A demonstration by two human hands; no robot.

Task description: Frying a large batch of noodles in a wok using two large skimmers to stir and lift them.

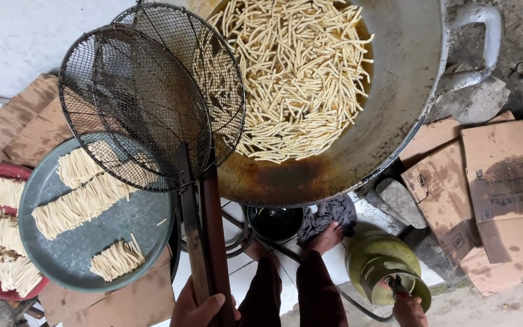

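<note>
My left hand [198, 310] grips the two wooden handles [204, 242] of two round wire-mesh skimmers [146, 97], held together above the rim of a large metal wok [407, 79]. The wok holds many thin pale dough sticks [298, 66] frying in oil. My right hand [408, 310] rests on the knob atop a green gas cylinder [382, 266] at the lower right. My dark trouser legs and bare feet [325, 239] show below the wok.
A grey round tray [80, 248] at the left carries rows of raw dough strips; a red tray [7, 172] beside it holds more. Flattened cardboard [503, 181] lies on the ground at the right. Stones [401, 203] and a dark cloth lie under the wok.
</note>
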